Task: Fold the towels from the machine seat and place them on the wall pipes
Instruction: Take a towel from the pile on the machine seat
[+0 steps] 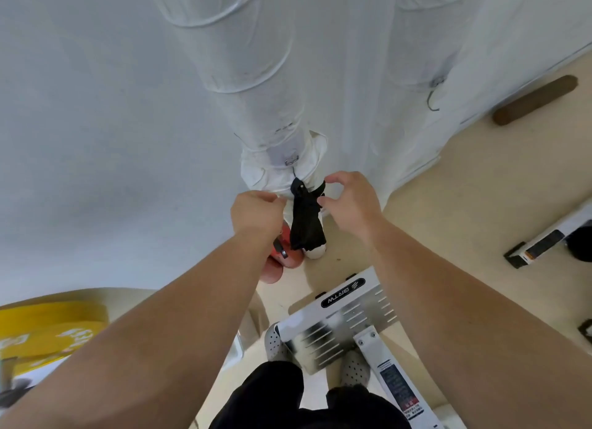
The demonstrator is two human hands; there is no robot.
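The black towel hangs with its long axis running down the white wall pipe, directly between both hands. The right hand is nearer, loosely spread, its thumb tip touching the towel's upper edge. The left hand is just beside the towel, fingers curled out of sight, so I cannot tell its grip.
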